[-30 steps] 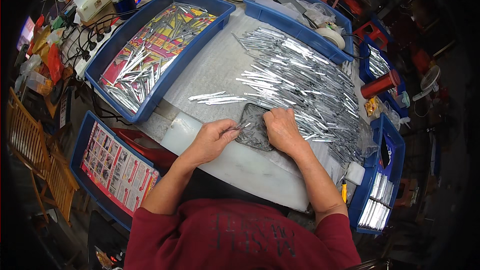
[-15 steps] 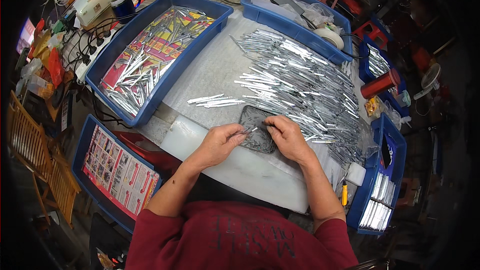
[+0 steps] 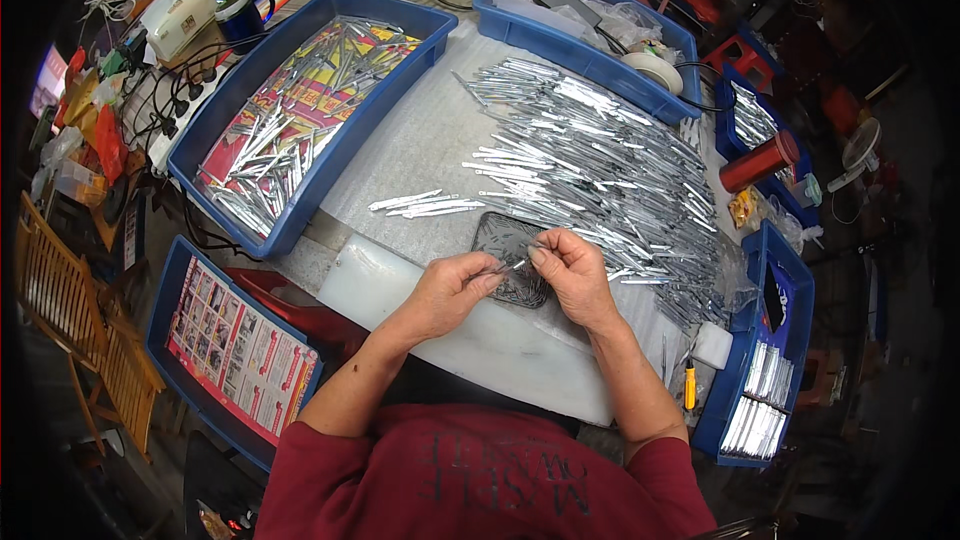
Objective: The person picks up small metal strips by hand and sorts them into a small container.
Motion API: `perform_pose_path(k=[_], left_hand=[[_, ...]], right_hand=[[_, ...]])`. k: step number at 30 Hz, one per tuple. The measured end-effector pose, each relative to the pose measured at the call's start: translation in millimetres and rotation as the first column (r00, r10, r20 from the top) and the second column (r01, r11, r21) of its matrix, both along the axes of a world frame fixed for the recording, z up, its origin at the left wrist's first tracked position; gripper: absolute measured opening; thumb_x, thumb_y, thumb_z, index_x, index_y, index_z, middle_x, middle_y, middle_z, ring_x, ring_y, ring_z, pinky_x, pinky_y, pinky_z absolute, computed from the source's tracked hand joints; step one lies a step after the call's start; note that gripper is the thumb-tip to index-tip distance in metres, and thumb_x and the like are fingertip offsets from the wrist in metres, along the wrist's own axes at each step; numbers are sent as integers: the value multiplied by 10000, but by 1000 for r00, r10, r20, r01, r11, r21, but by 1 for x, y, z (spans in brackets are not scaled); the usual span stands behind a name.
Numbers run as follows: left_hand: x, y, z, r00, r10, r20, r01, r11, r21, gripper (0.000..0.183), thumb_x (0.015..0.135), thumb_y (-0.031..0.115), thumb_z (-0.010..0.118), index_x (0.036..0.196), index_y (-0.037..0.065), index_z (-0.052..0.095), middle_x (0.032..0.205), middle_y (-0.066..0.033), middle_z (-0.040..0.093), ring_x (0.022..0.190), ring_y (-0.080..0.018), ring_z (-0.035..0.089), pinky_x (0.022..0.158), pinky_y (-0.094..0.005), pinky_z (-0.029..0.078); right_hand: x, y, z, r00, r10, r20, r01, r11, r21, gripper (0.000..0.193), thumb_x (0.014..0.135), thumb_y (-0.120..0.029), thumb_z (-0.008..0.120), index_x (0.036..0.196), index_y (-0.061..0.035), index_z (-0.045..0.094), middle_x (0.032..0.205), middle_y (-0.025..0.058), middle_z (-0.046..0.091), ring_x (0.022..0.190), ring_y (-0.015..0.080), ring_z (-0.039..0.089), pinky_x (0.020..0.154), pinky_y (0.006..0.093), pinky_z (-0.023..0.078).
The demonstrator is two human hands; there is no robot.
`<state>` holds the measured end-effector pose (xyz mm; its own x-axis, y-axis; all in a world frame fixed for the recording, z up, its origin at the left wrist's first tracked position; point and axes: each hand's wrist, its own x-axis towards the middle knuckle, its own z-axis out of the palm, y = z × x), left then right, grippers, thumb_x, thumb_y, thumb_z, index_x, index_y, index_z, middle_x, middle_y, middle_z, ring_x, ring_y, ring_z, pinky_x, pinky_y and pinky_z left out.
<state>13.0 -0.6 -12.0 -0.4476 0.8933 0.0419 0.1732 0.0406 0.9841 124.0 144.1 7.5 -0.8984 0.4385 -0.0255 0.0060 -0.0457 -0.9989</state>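
Thumb and fingers of my left hand (image 3: 452, 288) pinch a slim metal strip (image 3: 517, 265), its bright end pointing toward the other hand. Close beside it, my right hand (image 3: 573, 276) is closed in a pinch, with what lies between its fingertips too small to make out. Both hands are over a small dark rectangular tray (image 3: 479, 230) that holds many thin dark pieces. Just beyond the tray spreads a large heap of slim silvery metal strips (image 3: 600, 155). A few more strips (image 3: 425, 204) lie apart to the left of the tray.
At the left stands a blue bin (image 3: 300, 230) of loose strips; a lower blue bin (image 3: 160, 325) holds printed sheets. Another blue bin (image 3: 570, 52) sits at the back. On the right are a yellow-handled screwdriver (image 3: 690, 386), a white block (image 3: 712, 347) and a bin of stacked strips (image 3: 708, 430).
My right hand has tilted slightly, its fingertips now nearer the strip's bright end. My left hand has shifted a little to the right, still pinching the strip.
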Motion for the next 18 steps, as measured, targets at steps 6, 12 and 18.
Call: perform_pose_path(k=[6,12,18], left_hand=[[1,0,-6,999,1,40,-1,1000,-2,104,812,92,543,861,2,561,655,-53,531,607,-90,453,554,-257,397],[3,1,-3,995,-1,98,0,1000,7,154,834,125,544,877,-21,567,693,19,513,650,-42,425,569,-198,371],[3,4,-2,994,5,112,-6,1000,13,143,832,117,543,845,-23,564,679,25,497,625,-42,414,546,-194,362]], right_hand=[[0,-2,-3,1000,-15,-13,15,1000,-23,133,842,-100,534,886,25,529,740,-18,509,659,27,432,579,167,368],[0,-7,-7,997,-72,-21,72,997,-24,119,841,-98,535,865,19,537,713,-25,512,630,24,434,553,165,365],[-1,-9,-7,993,-109,-36,109,994,-7,107,839,-91,530,864,12,542,708,-25,522,619,22,443,543,164,367]])
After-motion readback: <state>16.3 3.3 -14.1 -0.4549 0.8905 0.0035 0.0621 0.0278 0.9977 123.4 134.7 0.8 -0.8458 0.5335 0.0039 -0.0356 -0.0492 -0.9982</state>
